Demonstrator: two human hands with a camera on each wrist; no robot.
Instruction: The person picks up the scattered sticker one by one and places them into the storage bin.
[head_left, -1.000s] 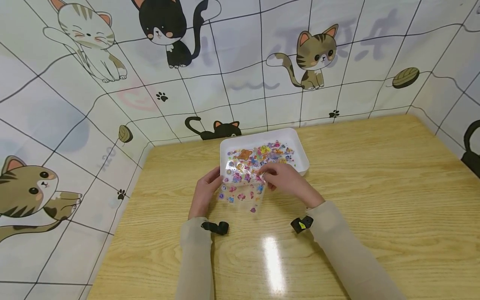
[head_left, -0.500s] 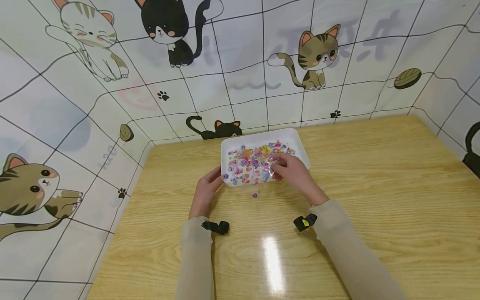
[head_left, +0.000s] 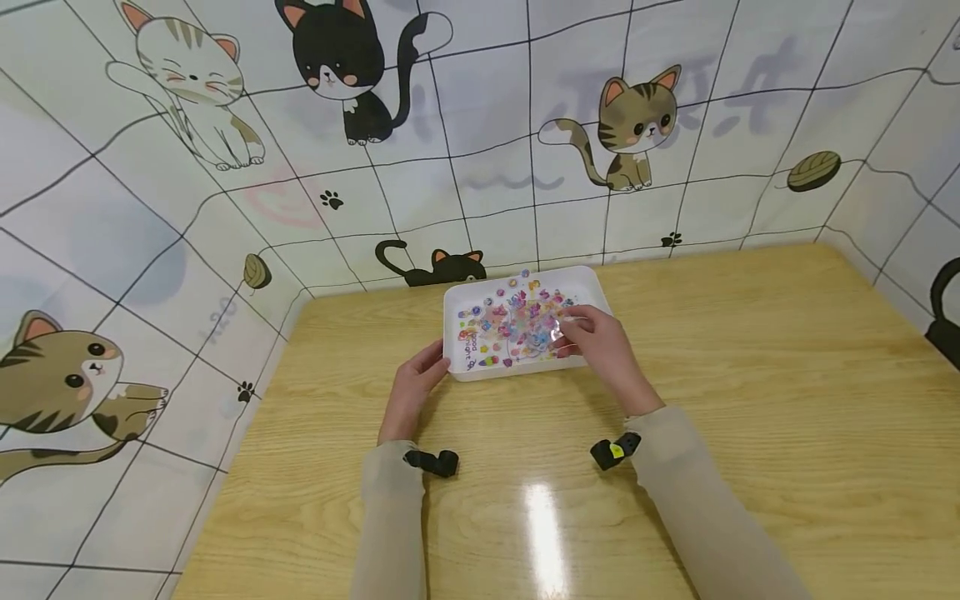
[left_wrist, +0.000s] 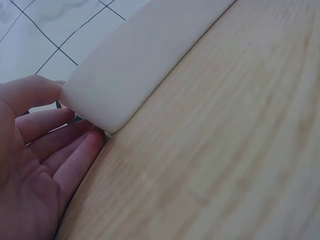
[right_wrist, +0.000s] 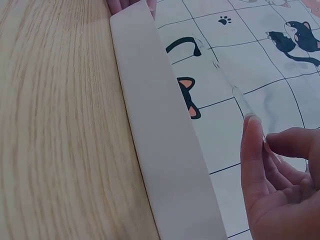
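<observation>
A white rectangular tray [head_left: 525,369] stands on the table with many small colourful stickers in it. My left hand [head_left: 414,387] holds the tray's front left corner, its thumb near the rim and fingertips against the end wall and low edge, as the left wrist view shows. Over the tray's right part, my right hand [head_left: 602,348] pinches a clear plastic sheet [right_wrist: 240,97] between thumb and fingers. Seen edge-on in the right wrist view, the sheet rises above the tray wall. From the head, its printed stickers overlap those in the tray, and some purple lettering [head_left: 471,350] shows at the left.
The tray sits on a light wooden table [head_left: 735,375] near its back edge. Behind and beside it stand white walls [head_left: 495,183] with grid lines and cartoon cats. Black wrist cameras sit on both sleeves.
My right hand has moved a little right with the clear sheet. The sheet, which hung over the tray's front edge, now lies over the tray's inside. My left hand stays at the corner.
</observation>
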